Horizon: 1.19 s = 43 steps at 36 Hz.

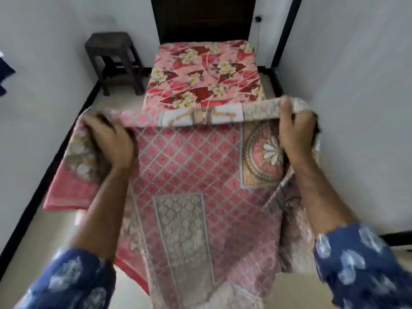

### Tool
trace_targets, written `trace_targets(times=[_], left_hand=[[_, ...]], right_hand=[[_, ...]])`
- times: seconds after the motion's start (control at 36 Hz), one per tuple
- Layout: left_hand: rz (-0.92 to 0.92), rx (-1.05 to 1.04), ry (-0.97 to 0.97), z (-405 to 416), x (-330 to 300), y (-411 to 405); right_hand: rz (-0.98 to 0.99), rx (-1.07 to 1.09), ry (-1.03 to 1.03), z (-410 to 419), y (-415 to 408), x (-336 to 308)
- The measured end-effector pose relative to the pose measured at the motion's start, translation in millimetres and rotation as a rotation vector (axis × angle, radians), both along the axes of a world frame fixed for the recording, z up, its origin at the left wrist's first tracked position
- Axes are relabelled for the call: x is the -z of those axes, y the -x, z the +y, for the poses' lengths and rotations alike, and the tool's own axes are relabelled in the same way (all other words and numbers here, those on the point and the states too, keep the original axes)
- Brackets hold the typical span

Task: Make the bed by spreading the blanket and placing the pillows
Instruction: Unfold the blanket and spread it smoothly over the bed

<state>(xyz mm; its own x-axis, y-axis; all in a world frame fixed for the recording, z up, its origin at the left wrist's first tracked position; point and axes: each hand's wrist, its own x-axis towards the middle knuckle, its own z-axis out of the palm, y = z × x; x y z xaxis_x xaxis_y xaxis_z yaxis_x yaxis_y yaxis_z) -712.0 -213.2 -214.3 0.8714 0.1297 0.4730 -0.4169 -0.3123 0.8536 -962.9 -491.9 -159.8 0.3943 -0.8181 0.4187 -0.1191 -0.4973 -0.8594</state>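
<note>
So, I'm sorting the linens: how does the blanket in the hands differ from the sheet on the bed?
The blanket shows a diamond lattice with medallions; the bed sheet shows big flowers. The blanket hangs folded, gripped by the left hand and right hand; the sheet lies flat. Both are mostly pink.

The single head view looks forward and steeply down from above the foot of the bed (206,70), close over both arms. Just past the grip of the left hand (109,139) and right hand (296,132) the bed runs away lengthwise toward the far wall; wide-angle bending curves the side walls.
</note>
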Motion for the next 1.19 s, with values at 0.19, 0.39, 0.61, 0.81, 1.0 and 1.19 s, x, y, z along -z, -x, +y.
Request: trace_targets(times=[0.19,0.39,0.61,0.81,1.0,1.19], left_hand=[[0.302,0.512,-0.896,-38,109,-41],[0.581,0.681,-1.148,47,242,36],[0.797,0.594,-1.117,138,296,41],[0.899,0.567,-1.048,171,316,24],[0.823,0.69,-0.942,197,308,-9],[0.721,0.853,-0.854,212,284,-109]], right_hand=[[0.884,-0.269,0.005,-80,-102,148],[1.243,-0.715,-0.275,35,-62,303],[1.277,-0.843,-0.391,115,-43,363],[1.243,-0.882,-0.391,158,-80,378],[1.193,-0.831,-0.418,219,-134,341],[1.058,-0.673,-0.462,295,-197,317]])
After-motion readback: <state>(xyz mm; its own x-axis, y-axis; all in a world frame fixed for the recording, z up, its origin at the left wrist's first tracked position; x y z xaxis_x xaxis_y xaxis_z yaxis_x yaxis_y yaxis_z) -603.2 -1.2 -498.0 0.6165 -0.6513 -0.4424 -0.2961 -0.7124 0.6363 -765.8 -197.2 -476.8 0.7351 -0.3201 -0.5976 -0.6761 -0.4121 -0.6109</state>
